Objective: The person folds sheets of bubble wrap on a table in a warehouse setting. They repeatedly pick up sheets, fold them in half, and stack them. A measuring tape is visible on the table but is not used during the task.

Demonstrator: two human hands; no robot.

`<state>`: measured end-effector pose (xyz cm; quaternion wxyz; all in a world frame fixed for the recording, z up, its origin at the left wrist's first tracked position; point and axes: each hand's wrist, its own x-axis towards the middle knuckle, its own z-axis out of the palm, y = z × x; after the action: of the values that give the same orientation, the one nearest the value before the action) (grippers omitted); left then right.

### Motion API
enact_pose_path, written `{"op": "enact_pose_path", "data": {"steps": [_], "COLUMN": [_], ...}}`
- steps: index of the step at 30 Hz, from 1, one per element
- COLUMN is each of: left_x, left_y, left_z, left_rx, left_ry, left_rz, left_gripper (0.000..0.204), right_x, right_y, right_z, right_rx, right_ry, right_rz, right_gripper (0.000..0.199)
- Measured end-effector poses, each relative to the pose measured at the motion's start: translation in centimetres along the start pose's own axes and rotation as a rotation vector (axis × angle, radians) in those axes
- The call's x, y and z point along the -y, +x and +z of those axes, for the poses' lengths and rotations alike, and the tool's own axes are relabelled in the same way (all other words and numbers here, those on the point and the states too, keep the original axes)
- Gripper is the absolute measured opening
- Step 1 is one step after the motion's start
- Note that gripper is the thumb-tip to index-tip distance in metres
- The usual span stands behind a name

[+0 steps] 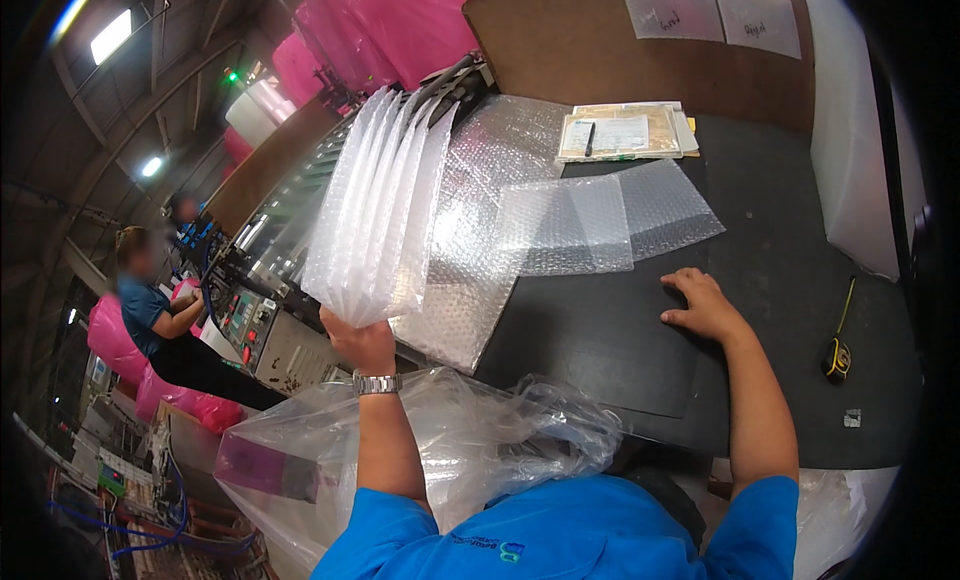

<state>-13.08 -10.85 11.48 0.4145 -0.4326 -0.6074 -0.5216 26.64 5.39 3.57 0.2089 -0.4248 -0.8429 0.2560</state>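
Note:
My left hand is closed round the lower end of a bunch of clear bubble wrap sheets, which stand up and fan out toward the machine. Beneath and beside them a wide piece of bubble wrap slopes onto the table. My right hand hovers at or rests on the dark table, fingers apart, with nothing in it; contact is hard to tell. Just beyond it lie flat, overlapping bubble wrap pieces.
Papers with a pen lie at the table's back, and a tape measure at the right. A clear plastic bag hangs at the front edge. Left are a machine's control panel and a co-worker. A brown board borders the back.

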Motion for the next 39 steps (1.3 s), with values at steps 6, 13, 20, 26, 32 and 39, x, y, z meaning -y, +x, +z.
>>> {"op": "enact_pose_path", "data": {"steps": [6, 13, 20, 26, 32, 39], "left_x": [0.6, -0.6, -2.7, -3.9, -3.8, -0.5], "left_y": [-0.4, -1.0, -3.0, -6.0, -7.5, -10.4], "left_z": [0.2, 0.1, 0.3, 0.8, 1.3, 1.2], "left_rx": [0.033, 0.055, 0.233, 0.339, 0.427, 0.511], "left_ry": [-0.024, -0.231, -0.545, -0.440, -0.541, -0.413], "left_rz": [0.007, -0.097, -0.259, -0.140, -0.054, 0.045], "left_gripper": [0.051, 0.048, 0.042, 0.031, 0.024, 0.032], "right_x": [-0.1, 0.4, 1.5, 9.6, 18.0, 20.1], "right_y": [0.0, -0.2, 0.0, -0.3, 1.1, 2.8], "right_z": [0.1, -0.1, -0.4, -6.2, -11.3, -10.2], "right_rx": [-0.018, -0.012, -0.113, -0.572, -0.612, -0.225], "right_ry": [0.005, 0.007, 0.202, 0.485, 0.089, -0.340], "right_rz": [-0.007, 0.006, -0.086, -0.381, -0.723, -0.676], "right_gripper": [0.052, 0.052, 0.044, 0.021, 0.013, 0.018]}}
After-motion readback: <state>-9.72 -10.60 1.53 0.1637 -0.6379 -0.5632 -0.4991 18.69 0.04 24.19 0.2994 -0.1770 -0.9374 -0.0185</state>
